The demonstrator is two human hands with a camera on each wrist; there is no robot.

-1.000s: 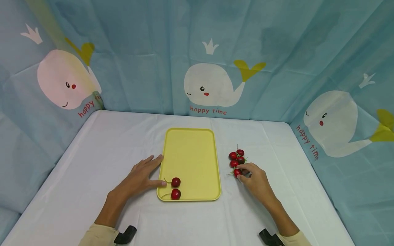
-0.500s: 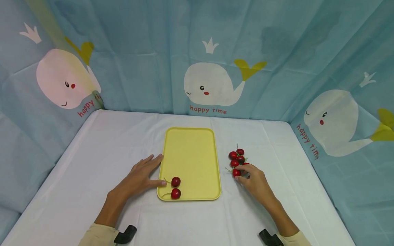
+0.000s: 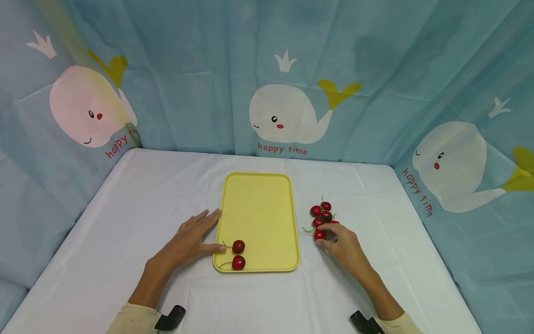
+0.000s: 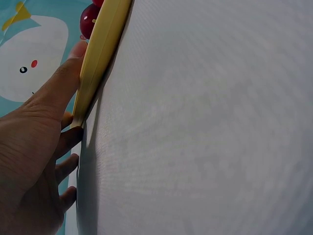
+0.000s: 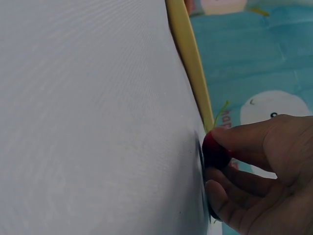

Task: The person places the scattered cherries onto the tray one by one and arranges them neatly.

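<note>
My right hand [image 3: 344, 247] pinches a red cherry [image 3: 319, 235] between thumb and fingers at the near end of a cherry cluster [image 3: 316, 211]. In the right wrist view that cherry [image 5: 215, 151] is low at the cloth, its green stem pointing up. Straight-fingered, my left hand [image 3: 189, 239] rests at the left edge of a yellow tray [image 3: 263, 213], its thumb over the rim. Two cherries with stems lie in the tray's near left part, an upper cherry [image 3: 238, 247] and a lower cherry [image 3: 238, 263]. The right hand partly hides one cherry of the cluster.
A white cloth [image 3: 167, 185] covers the table. Behind and at both sides hangs a blue curtain [image 3: 187, 93] with whale prints. A black wrist device [image 3: 170, 318] sits at the left cuff, and a similar device [image 3: 366, 322] at the right.
My right hand has shifted slightly left with the pinched cherry, whose stem now reaches nearer the tray. Another cherry shows more behind the fingers. My left hand stays in place.
</note>
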